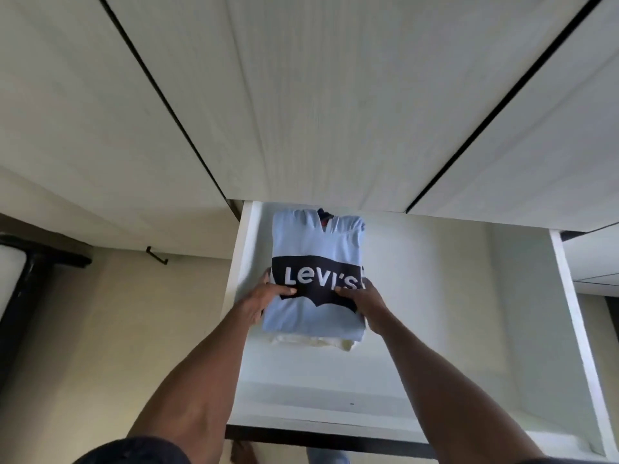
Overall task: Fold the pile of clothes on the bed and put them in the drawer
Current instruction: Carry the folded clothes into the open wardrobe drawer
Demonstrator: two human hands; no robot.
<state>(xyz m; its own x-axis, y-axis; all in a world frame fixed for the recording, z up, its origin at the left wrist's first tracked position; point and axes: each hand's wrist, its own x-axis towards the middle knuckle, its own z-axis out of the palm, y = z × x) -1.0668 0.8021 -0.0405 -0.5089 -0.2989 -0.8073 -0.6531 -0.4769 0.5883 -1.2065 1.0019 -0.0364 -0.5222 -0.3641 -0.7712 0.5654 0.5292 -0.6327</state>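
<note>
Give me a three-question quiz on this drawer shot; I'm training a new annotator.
1. True or false: the light blue shirt lies alone in the drawer.
2. Which hands hold the shirt? A) left hand only B) right hand only C) both
3. What colour is the folded garment under the shirt?

Key: 1 false, another garment lies beneath; 2 C; 3 cream-white.

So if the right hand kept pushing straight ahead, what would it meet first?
Probably the cabinet front above the drawer. The right hand grips the blue shirt, pointing toward the drawer's back, though depth is unclear.
</note>
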